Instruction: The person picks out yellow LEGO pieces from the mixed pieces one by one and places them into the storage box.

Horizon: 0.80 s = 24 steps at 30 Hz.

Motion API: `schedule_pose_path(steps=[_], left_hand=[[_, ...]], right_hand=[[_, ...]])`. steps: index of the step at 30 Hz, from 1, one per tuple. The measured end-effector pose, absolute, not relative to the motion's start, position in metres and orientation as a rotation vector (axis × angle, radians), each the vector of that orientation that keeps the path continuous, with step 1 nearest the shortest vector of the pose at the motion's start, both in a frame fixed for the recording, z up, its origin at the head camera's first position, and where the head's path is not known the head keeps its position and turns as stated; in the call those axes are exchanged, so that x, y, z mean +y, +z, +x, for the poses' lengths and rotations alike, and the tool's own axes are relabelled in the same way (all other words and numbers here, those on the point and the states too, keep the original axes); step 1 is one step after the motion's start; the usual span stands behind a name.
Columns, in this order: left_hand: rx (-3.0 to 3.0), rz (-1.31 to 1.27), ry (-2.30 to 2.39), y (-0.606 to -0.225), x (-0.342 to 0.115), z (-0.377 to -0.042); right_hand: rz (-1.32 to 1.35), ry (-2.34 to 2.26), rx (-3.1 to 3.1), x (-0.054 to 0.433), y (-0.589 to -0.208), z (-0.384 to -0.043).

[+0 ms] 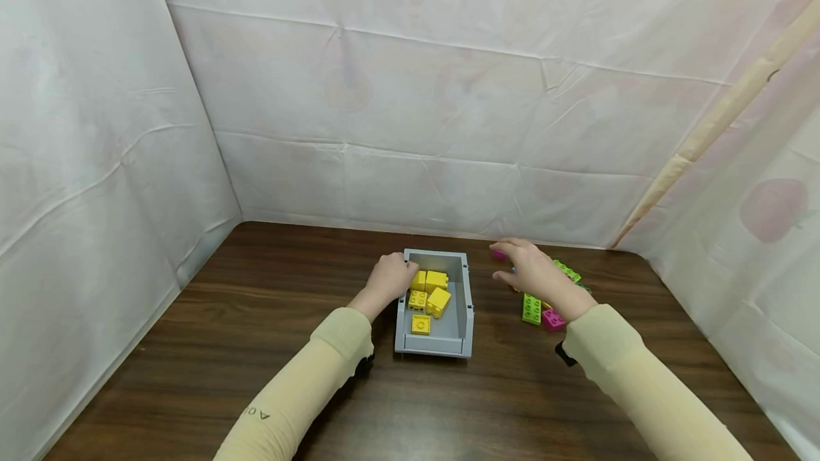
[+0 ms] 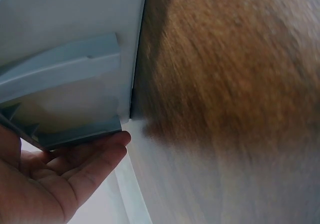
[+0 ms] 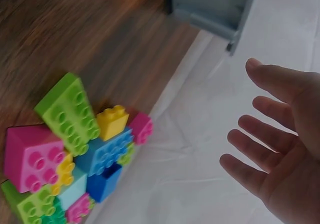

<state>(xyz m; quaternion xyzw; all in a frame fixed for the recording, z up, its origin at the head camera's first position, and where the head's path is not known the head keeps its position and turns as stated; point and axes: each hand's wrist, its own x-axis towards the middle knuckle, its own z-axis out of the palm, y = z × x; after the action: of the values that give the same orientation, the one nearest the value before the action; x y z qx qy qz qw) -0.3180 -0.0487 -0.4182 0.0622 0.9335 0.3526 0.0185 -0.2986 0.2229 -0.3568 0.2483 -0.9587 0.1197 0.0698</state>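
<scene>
I record white cloth (image 1: 397, 91) behind the worktop (image 1: 218, 333). The grey bin (image 1: 435, 346) stands near the worktop's middle. I find the left hand's grip (image 1: 388, 279) clamped on the bin's left wall. I find the right hand's grip (image 1: 543, 277) with its fingers apart, raised near the pile (image 3: 102, 154) of bricks. The pile, green, pink, blue and yellow, lies right of the bin. I count 5 yellow bricks (image 1: 438, 301) inside the bin.
</scene>
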Motion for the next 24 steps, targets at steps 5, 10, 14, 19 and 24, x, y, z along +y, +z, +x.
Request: schedule_pose_path(steps=[5, 10, 14, 19, 24], left_hand=[[2.886, 0.183, 1.111, -0.419, -0.048, -0.319], [2.89, 0.181, 1.115, -0.419, -0.048, -0.319], [2.886, 0.175, 1.12, -0.419, -0.048, -0.319], [2.894, 0.174, 1.107, -0.42, -0.048, -0.319], [2.899, 0.17, 1.1, -0.42, -0.048, -0.319]], right_hand=[[0.715, 0.338, -2.921, 0.233, -0.366, -0.307], [0.655, 0.375, -2.975, 0.241, -0.374, -0.315], [0.635, 0.367, -3.032, 0.245, -0.381, -0.318], [0.659, 0.329, -3.07, 0.252, -0.393, -0.323], [0.68, 0.261, -3.096, 0.256, -0.405, -0.328]])
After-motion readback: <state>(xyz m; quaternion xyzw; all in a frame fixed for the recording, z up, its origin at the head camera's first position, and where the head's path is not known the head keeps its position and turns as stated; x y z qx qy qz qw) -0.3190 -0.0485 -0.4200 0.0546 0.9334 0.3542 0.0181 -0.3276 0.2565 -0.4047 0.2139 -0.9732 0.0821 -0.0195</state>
